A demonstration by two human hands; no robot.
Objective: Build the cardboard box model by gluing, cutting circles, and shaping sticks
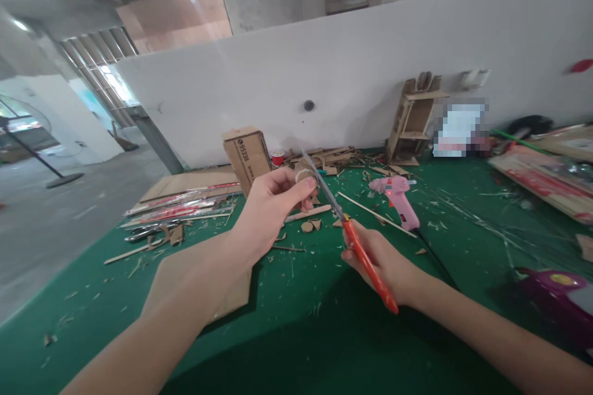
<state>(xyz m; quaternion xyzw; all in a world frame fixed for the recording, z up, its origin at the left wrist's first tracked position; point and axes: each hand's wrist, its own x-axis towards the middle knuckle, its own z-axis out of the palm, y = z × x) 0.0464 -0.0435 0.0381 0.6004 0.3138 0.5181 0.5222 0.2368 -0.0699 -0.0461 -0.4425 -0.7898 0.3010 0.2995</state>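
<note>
Between the thumb and fingers of my left hand (273, 203) is a small rounded piece of cardboard (304, 171). My right hand (377, 256) is closed around the orange-red handles of a pair of scissors (365, 259). The grey blades point up and away, right beside the cardboard piece; whether they touch it I cannot tell. Small cardboard scraps (311, 226) lie on the green tabletop (296, 321) below my hands. A flat cardboard sheet (231, 296) rests under my left forearm.
A pink glue gun (401, 200) with a black cord stands to the right. Behind are a cardboard box (248, 157), a red spool (277, 158), a pile of strips (333, 157) and a cardboard shelf model (414, 120). Plastic-wrapped sticks (185, 207) lie left; a purple object (556, 296) sits far right.
</note>
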